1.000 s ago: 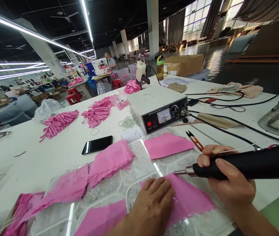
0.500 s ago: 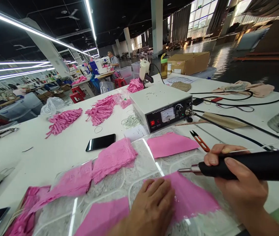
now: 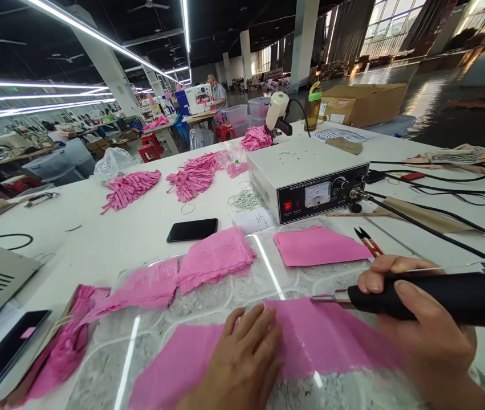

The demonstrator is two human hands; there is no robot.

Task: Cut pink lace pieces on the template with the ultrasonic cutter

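Note:
My left hand lies with its fingers stretched over pink fabric, between a left piece and a right piece. My right hand is wrapped round a thick black ultrasonic handpiece with a narrow metal tip. That tip points left and sits at the upper edge of the right piece; whether it presses on the cloth I cannot tell. Behind it is a stack of pink fabric pieces. Lacy pink pieces are piled to the left, on the clear patterned mat.
A white control box with a dial and a lit red switch stands behind the mat, cables running right. Around it are a phone, thread snips, pale elastic loops and pink strap bundles. A person sits at a distant sewing machine.
The camera view has swung left. My left hand has slid left off the right piece, leaving more of it uncovered. The metal tip now lies over its upper edge rather than at its corner.

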